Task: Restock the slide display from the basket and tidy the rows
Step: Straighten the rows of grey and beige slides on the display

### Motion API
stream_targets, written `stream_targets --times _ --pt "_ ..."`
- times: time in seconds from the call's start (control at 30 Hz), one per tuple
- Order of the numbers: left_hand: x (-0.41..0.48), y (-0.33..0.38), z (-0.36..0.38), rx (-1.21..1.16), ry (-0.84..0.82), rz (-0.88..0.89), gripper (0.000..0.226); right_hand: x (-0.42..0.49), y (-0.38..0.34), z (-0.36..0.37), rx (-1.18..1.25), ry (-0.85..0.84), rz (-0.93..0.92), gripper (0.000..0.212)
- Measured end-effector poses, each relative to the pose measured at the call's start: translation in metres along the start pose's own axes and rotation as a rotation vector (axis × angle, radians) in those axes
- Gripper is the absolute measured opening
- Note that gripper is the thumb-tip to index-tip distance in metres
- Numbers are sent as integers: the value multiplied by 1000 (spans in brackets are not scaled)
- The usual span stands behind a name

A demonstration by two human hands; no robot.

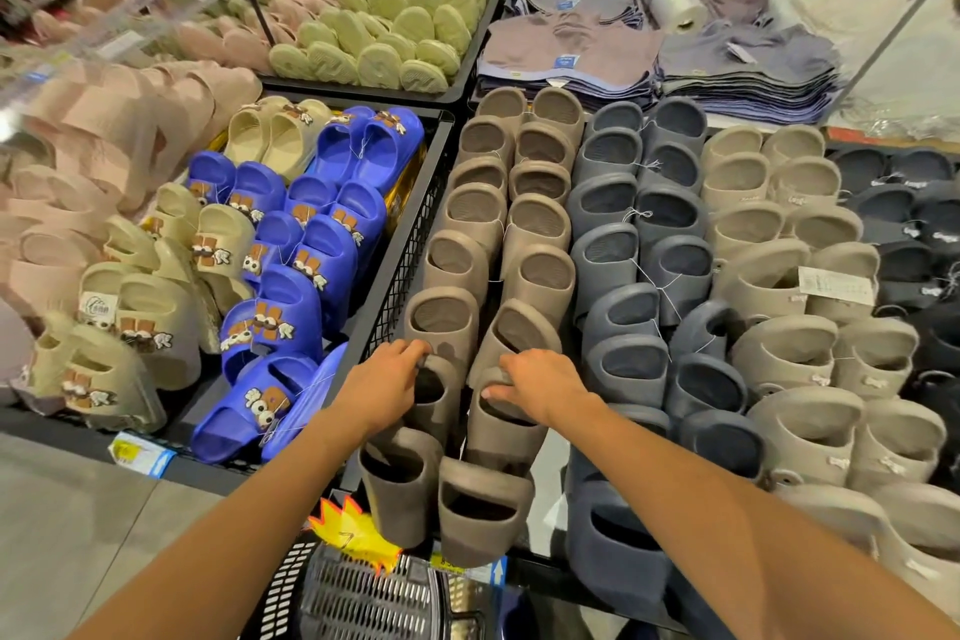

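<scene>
Two rows of brown slides [519, 224] stand upright on the display, running away from me. My left hand [387, 387] grips the top of a brown slide [439, 405] in the left row, fingers curled over its strap. My right hand [537, 382] grips the strap of the neighbouring brown slide [506, 431] in the right row. Another pair of brown slides [447, 499] stands at the front edge just below my hands. A black plastic basket [363, 598] sits below the display; what it holds is hidden.
Dark grey slides [639, 244] and beige slides [779, 276] fill the rows to the right, black ones at far right. Left of a black mesh divider [410, 244] lie blue and cream cartoon slides [306, 244]. Folded clothes [649, 57] and a bag roll lie behind.
</scene>
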State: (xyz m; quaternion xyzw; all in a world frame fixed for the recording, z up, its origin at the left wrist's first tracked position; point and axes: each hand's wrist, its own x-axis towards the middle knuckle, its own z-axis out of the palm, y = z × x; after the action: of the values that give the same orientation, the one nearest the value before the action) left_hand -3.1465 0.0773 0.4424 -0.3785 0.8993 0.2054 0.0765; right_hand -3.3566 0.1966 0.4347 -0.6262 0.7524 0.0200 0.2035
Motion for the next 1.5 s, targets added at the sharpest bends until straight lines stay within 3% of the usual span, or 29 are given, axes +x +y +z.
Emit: stream_targets --times 0.2,0.3,0.4,0.5,0.53,0.6,0.67,0.77,0.87,1.1,1.17,1.3,1.5 --pt "-2 -2 2 -3 -18 -13 36 -1 -8 6 22 60 49 49" --pt "-4 2 -3 -19 -3 12 48 -2 -8 6 13 64 78 50" --pt "-8 25 -12 -64 170 214 49 -3 -7 8 -5 81 81 49" --pt "-23 68 -12 -80 65 485 31 0 -3 9 13 70 42 30" --pt "-29 81 -5 -46 -3 566 28 0 -1 8 77 49 21 27" --pt "-40 96 10 49 -126 634 36 -3 5 6 351 20 24 41" --pt "-45 99 24 105 -198 613 43 -7 12 4 703 123 165 50" --pt "-47 95 33 131 -263 555 44 0 29 8 1099 386 478 32" --pt "-47 89 36 97 -275 542 42 11 39 13 1317 344 623 37" --pt "-39 78 34 68 -309 445 49 19 42 15 919 232 540 53" --pt "-39 80 34 45 -356 424 52 19 42 14 924 191 524 53" --pt "-36 83 31 46 -409 392 51 24 42 14 987 173 516 32" --pt "-39 82 36 91 -352 416 52 35 49 7 1020 91 523 29"
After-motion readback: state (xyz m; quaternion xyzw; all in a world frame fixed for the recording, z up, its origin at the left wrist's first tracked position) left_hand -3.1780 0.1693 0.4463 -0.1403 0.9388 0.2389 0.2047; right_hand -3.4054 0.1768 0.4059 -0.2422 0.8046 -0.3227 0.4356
